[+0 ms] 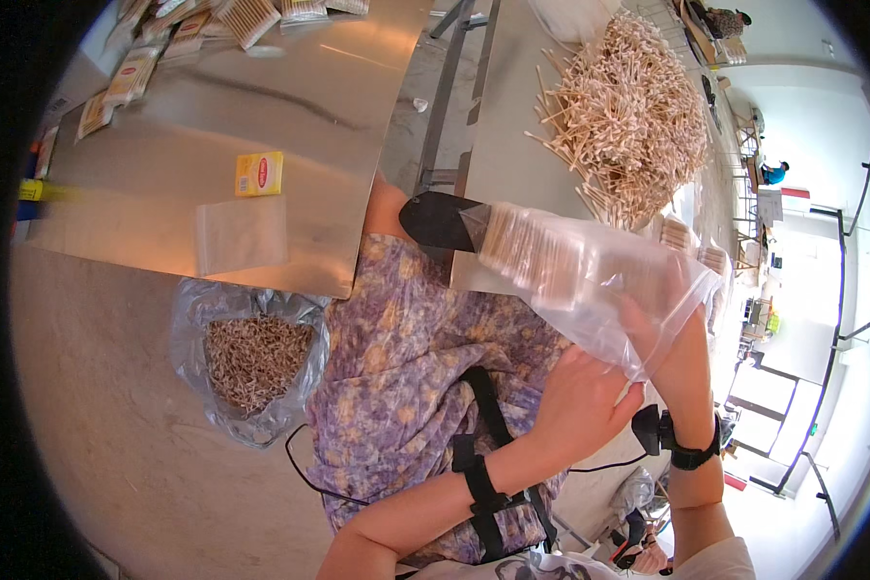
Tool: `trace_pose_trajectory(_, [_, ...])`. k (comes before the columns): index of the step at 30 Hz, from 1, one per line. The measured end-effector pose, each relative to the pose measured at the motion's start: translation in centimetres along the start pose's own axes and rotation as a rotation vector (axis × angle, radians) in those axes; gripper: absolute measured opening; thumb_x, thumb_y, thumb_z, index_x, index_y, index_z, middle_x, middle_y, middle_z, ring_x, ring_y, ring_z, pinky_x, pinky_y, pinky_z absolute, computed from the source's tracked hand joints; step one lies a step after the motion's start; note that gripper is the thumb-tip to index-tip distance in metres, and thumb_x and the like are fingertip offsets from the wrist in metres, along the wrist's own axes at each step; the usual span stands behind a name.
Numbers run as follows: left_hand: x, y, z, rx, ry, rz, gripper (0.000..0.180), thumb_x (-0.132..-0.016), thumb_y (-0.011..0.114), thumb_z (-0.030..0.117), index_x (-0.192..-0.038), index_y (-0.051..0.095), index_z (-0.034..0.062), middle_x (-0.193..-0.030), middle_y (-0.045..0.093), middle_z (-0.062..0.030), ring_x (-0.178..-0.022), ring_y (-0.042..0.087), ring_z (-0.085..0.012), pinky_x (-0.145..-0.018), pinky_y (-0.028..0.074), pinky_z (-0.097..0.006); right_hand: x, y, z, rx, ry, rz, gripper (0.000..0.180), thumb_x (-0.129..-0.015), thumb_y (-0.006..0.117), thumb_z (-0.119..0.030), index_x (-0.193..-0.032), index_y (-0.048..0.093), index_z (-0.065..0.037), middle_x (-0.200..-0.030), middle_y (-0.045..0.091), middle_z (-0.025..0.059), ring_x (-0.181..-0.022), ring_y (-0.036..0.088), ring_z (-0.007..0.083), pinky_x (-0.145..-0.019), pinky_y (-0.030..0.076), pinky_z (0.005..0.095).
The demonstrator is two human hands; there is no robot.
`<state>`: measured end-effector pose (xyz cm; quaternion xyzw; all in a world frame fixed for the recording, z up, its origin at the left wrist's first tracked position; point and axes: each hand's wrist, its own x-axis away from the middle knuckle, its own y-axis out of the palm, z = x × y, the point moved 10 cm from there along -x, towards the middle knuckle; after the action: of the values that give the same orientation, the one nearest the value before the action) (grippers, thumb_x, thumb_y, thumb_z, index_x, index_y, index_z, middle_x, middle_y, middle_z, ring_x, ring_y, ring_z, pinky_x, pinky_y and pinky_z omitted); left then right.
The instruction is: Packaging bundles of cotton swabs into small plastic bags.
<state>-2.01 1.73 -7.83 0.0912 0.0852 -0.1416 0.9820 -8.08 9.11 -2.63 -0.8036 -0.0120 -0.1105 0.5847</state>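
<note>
A clear plastic bag [609,266] is stretched out in front of me, tilted, with a blurred bundle of cotton swabs [532,253] at its far end. My left hand [590,401] is closed, pinching the bag's near edge between thumb and fingers. Through the plastic shows my right hand [640,329], its wrist crossed by the bag's edge; the film and motion blur hide how its fingers are set. A black rounded object [437,220] touches or overlaps the bundle's left end. Beyond the bag lies a large heap of loose cotton swabs [638,111] on the right metal table [507,126].
On the left metal table [329,174] lie a yellow card packet [260,174], a flat clear bag [242,237] and several swab packs [130,77] at the back. A lined container of swabs [256,362] stands on the floor below. More swab bundles [677,235] sit beyond my right hand.
</note>
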Motion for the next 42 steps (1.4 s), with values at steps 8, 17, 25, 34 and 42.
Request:
trace_pose_trajectory(8, [0.2, 1.3, -0.4, 0.033, -0.02, -0.044, 0.018, -0.082, 0.062, 0.019, -0.088, 0.064, 0.0017, -0.08, 0.063, -0.0156, -0.084, 0.059, -0.0353, -0.081, 0.043, -0.044, -1.7, 2.3, 3.5, -0.172, 0.113, -0.159, 0.039, -0.086, 0.068, -0.013, -0.118, 0.05, 0.001, -0.1, 0.056, 0.007, -0.093, 0.056, 0.0154, -0.076, 0.047, 0.0268])
trace_pose_trajectory(17, [0.7, -3.7, -5.7, -0.265, -0.459, -0.425, 0.015, -0.077, 0.06, 0.013, -0.09, 0.066, 0.0098, -0.08, 0.064, -0.0124, -0.079, 0.062, -0.0296, -0.07, 0.048, -0.039, -0.3, 3.9, 6.1, -0.985, 0.316, -0.192, 0.048, -0.087, 0.065, -0.009, -0.131, 0.046, -0.002, -0.12, 0.055, 0.0059, -0.104, 0.058, 0.0155, -0.081, 0.053, 0.0272])
trace_pose_trajectory(25, [-4.0, -10.8, -2.5, -0.35, -0.087, 0.228, 0.043, -0.075, 0.067, 0.007, -0.114, 0.052, 0.0009, -0.11, 0.054, -0.0155, -0.103, 0.051, -0.0332, -0.088, 0.043, -0.041, -1.1, 4.3, 5.0, -0.891, 0.299, -0.142, 0.043, -0.088, 0.062, -0.006, -0.129, 0.048, -0.003, -0.118, 0.059, 0.0072, -0.105, 0.06, 0.0166, -0.087, 0.051, 0.0292])
trace_pose_trajectory(34, [-4.1, -10.2, -6.3, -0.212, -0.19, 0.278, 0.039, -0.079, 0.067, 0.006, -0.116, 0.054, 0.0015, -0.105, 0.055, -0.0116, -0.1, 0.053, -0.0263, -0.085, 0.043, -0.035, -0.1, 5.3, 8.5, -0.899, 0.537, -0.093, 0.036, -0.091, 0.059, -0.009, -0.126, 0.052, -0.002, -0.116, 0.06, 0.0068, -0.104, 0.06, 0.0164, -0.089, 0.049, 0.0302])
trace_pose_trajectory(42, [-4.1, -10.2, -6.4, -0.2, -0.195, 0.288, 0.034, -0.08, 0.064, 0.004, -0.113, 0.056, 0.0002, -0.103, 0.056, -0.0131, -0.097, 0.055, -0.0273, -0.084, 0.044, -0.035, -1.2, 3.2, 3.8, -0.176, 0.07, 0.086, 0.051, -0.087, 0.064, -0.016, -0.13, 0.044, 0.002, -0.107, 0.06, 0.0171, -0.097, 0.06, 0.0274, -0.084, 0.048, 0.036])
